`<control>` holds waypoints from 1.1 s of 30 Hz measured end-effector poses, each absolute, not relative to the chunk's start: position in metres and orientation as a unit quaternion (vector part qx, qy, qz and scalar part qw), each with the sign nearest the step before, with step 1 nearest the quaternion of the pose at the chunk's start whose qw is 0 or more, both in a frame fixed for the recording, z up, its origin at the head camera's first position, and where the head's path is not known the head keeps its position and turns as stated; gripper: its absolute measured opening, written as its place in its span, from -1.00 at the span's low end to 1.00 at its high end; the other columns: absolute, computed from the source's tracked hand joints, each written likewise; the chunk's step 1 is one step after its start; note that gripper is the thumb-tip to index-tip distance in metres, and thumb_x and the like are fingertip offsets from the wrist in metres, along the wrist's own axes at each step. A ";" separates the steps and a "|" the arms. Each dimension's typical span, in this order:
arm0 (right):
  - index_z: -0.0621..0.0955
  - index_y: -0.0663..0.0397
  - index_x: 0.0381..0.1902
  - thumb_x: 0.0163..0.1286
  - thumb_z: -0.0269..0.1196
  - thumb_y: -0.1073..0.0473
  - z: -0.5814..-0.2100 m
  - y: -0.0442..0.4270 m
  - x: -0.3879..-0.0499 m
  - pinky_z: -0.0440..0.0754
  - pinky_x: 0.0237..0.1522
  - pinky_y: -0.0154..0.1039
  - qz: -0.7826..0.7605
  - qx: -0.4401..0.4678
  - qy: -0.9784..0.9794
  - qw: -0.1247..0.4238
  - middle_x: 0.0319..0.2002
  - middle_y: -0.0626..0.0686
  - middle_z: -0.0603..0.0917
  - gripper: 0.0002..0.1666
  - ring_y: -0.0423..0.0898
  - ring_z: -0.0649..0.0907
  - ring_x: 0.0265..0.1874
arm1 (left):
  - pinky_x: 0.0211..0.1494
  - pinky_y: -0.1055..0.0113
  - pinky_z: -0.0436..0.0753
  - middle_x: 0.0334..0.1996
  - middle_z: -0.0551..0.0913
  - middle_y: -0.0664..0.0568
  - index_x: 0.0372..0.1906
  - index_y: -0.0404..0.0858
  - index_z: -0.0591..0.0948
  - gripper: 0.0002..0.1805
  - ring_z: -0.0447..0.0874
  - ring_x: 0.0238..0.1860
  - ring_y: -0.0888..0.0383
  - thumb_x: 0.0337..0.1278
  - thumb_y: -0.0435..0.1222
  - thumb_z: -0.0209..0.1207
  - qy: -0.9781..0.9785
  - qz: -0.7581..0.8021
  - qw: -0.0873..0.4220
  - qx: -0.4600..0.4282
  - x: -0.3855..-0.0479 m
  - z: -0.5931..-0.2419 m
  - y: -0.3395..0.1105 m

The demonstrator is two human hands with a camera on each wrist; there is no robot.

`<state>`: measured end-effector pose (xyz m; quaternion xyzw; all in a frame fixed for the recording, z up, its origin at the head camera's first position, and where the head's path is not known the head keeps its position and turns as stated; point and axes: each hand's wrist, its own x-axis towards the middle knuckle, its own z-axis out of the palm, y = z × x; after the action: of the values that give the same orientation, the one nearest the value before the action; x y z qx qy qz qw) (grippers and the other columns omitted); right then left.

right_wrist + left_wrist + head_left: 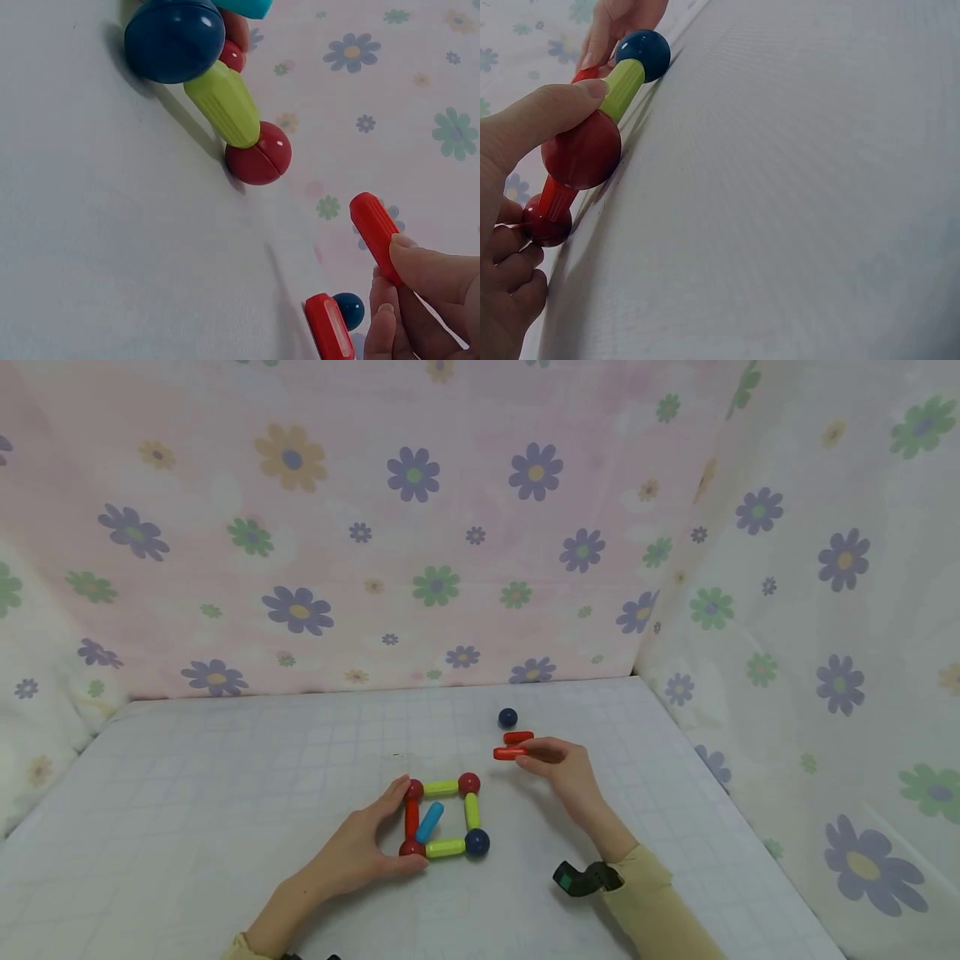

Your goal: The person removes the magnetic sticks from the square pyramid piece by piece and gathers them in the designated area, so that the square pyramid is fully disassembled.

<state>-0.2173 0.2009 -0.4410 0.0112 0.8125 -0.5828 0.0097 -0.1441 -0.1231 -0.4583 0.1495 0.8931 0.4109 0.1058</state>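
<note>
On the table lies a square of magnetic rods and balls [440, 787], with red balls at three corners and a dark blue ball [477, 843] at the near right. Three sides are lime rods; the left one is a red rod [412, 820]. From the near-left red ball a light blue rod [430, 822] slants up. My left hand [356, 847] holds the square's left side, thumb at the near red ball [583, 150] and fingers at the far one [547, 223]. Between right thumb and fingertips, my right hand [564, 774] pinches a loose red rod [373, 229], raised above the table.
Just beyond the right hand, another red rod [519, 737] lies on the table, with a loose dark blue ball [507, 717] behind it. Flowered cloth [480, 560] hangs at the back and sides. A black wrist device [585, 878] sits at the right sleeve.
</note>
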 end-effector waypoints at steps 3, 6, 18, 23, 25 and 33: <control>0.73 0.01 0.03 0.24 0.46 0.13 -0.442 0.205 -0.220 0.62 -0.01 -0.33 -0.581 0.017 0.813 0.006 0.04 0.05 0.71 -0.62 -0.04 0.63 -0.01 | 0.49 -0.11 0.29 0.58 0.11 0.19 0.58 -0.03 0.14 0.22 0.06 0.58 0.07 -0.20 0.20 0.49 0.894 0.410 0.104 0.150 -0.144 -0.459 -0.123; 0.74 0.06 0.01 0.23 0.47 0.16 -0.445 0.209 -0.223 0.63 -0.09 -0.36 -0.584 0.023 0.812 0.002 0.03 0.08 0.70 -0.63 -0.05 0.66 -0.12 | 0.48 -0.12 0.31 0.58 0.11 0.20 0.58 -0.03 0.14 0.22 0.07 0.58 0.07 -0.21 0.21 0.49 0.895 0.408 0.103 0.148 -0.144 -0.459 -0.123; 0.72 0.08 0.03 0.28 0.42 0.20 -0.453 0.219 -0.226 0.66 -0.16 -0.40 -0.567 0.034 0.823 -0.005 0.00 0.10 0.71 -0.65 -0.04 0.64 -0.15 | 0.48 -0.12 0.31 0.57 0.11 0.22 0.58 -0.01 0.14 0.21 0.08 0.58 0.06 -0.21 0.21 0.48 0.895 0.410 0.102 0.146 -0.144 -0.459 -0.123; 0.72 0.08 0.05 0.30 0.40 0.21 -0.455 0.220 -0.226 0.65 -0.10 -0.46 -0.555 0.032 0.831 -0.008 0.02 0.09 0.71 -0.65 -0.03 0.63 -0.05 | 0.48 -0.12 0.30 0.58 0.11 0.22 0.58 -0.01 0.14 0.21 0.08 0.58 0.06 -0.21 0.22 0.49 0.895 0.409 0.104 0.144 -0.144 -0.459 -0.123; 0.72 0.07 0.03 0.30 0.40 0.21 -0.456 0.221 -0.227 0.64 -0.08 -0.45 -0.544 0.028 0.839 -0.012 0.02 0.09 0.72 -0.67 -0.03 0.64 -0.04 | 0.48 -0.12 0.30 0.58 0.11 0.21 0.58 -0.01 0.14 0.21 0.07 0.58 0.06 -0.21 0.21 0.49 0.895 0.409 0.105 0.145 -0.144 -0.458 -0.123; 0.76 0.06 -0.06 0.25 0.44 0.19 -0.461 0.221 -0.227 0.60 0.02 -0.28 -0.498 0.022 0.866 -0.038 -0.05 0.06 0.74 -0.72 -0.02 0.64 -0.04 | 0.49 -0.11 0.28 0.58 0.11 0.20 0.58 -0.02 0.14 0.21 0.06 0.58 0.07 -0.20 0.21 0.48 0.893 0.411 0.102 0.151 -0.143 -0.458 -0.124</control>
<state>-0.2273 0.2209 -0.4607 0.0218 0.8661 -0.4979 -0.0382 -0.1433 -0.1239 -0.4576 0.1513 0.8932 0.4110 0.1020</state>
